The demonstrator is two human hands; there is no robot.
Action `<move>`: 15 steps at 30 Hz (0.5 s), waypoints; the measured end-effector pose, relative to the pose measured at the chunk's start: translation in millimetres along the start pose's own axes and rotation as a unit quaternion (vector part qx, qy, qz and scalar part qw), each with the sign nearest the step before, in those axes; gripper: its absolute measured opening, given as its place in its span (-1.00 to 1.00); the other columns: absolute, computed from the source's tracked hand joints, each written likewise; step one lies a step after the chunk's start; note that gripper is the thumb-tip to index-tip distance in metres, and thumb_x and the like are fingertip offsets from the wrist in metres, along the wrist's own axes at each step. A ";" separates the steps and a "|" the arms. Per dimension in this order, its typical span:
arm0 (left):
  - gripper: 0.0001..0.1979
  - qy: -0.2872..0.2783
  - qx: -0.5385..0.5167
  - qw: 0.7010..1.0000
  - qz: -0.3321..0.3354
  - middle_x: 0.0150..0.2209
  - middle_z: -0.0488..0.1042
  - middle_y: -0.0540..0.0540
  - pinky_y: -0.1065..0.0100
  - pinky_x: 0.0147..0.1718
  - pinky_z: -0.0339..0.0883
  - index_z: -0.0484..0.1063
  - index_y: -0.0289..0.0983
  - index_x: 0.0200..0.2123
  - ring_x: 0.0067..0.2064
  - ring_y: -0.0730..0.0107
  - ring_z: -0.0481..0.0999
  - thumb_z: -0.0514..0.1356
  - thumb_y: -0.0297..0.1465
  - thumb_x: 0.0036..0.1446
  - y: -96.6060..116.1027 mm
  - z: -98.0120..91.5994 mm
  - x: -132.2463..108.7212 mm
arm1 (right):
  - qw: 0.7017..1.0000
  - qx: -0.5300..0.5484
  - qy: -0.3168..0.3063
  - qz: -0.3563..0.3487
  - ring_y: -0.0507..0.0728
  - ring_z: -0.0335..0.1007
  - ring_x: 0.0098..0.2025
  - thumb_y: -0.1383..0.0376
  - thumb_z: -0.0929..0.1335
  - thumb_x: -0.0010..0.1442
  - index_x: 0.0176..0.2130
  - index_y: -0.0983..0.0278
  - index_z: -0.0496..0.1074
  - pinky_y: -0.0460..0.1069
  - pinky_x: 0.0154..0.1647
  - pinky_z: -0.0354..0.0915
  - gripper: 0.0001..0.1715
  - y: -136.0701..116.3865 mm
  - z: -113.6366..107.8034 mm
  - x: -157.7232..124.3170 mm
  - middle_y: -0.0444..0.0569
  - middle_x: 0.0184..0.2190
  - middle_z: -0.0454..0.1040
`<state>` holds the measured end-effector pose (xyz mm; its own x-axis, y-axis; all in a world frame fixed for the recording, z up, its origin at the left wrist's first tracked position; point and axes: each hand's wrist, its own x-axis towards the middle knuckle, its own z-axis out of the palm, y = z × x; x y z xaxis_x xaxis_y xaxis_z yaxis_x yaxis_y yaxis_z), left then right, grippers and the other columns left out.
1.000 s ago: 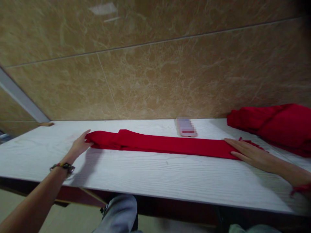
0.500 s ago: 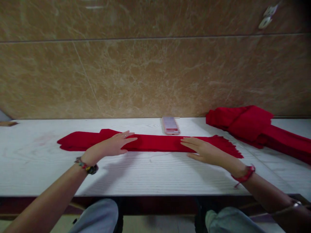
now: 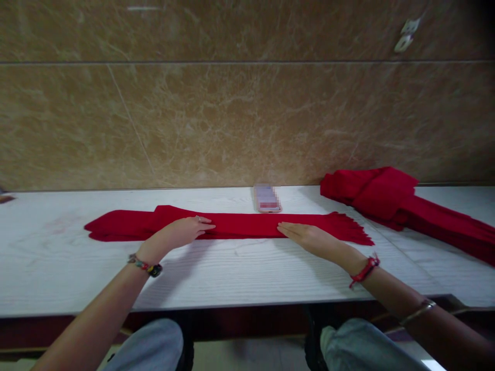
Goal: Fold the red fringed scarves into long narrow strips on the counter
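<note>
A long folded red cloth lies flat across the white table in the head view, its right end spread in a ruffled edge. My left hand rests on it left of the middle, fingers stretched out toward the right. On the right part of the same cloth lies my right hand, palm down, fingers straight and pointing left. Neither hand grips the fabric. The underside of both palms is hidden.
A phone lies just behind the cloth, near the wall. More red cloth is bunched at the back right, with a long strip running off to the right. The white table meets a brown marbled wall.
The fingers of both hands have come closer together and lie flatter on the cloth. My right hand sits slightly further left in view; the whole view has shifted a little.
</note>
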<state>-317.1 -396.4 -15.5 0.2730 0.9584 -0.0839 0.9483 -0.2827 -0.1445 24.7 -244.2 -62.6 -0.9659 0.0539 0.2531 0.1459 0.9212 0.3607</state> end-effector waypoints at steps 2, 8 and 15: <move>-0.51 0.016 0.028 0.999 -0.022 0.07 0.31 -0.05 0.39 -0.01 0.20 0.27 -0.21 0.06 0.05 0.40 0.32 -0.10 -0.66 0.11 2.8 -0.3 -4.2 | 1.000 0.002 -0.003 0.008 0.11 0.21 0.07 0.63 0.10 0.06 0.09 0.39 0.17 0.02 0.03 0.25 -0.39 0.0 0.6 -2.1 0.13 0.06 0.28; -0.44 0.045 0.065 0.996 -0.035 0.13 0.21 -0.11 0.38 0.01 0.20 0.18 -0.25 0.11 0.10 0.40 0.26 -0.12 -0.71 0.05 11.2 0.7 -18.4 | 0.999 0.014 0.013 0.028 0.14 0.17 0.10 0.60 0.11 0.10 0.12 0.42 0.12 0.05 0.05 0.23 -0.41 5.8 3.4 -8.4 0.18 0.08 0.24; -0.44 0.007 0.101 0.993 -0.064 0.12 0.21 -0.18 0.38 -0.01 0.22 0.21 -0.31 0.09 0.10 0.36 0.26 -0.09 -0.72 0.01 19.3 22.9 -20.7 | 0.998 0.055 0.003 0.022 0.12 0.21 0.08 0.59 0.12 0.10 0.10 0.40 0.18 0.03 0.05 0.24 -0.44 7.1 3.5 -6.5 0.14 0.06 0.27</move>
<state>-308.2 -422.5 -39.1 0.1564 0.9870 -0.0380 0.9241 -0.1599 -0.3471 31.3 -236.6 -64.8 -0.9577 0.0929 0.2723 0.1633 0.9548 0.2485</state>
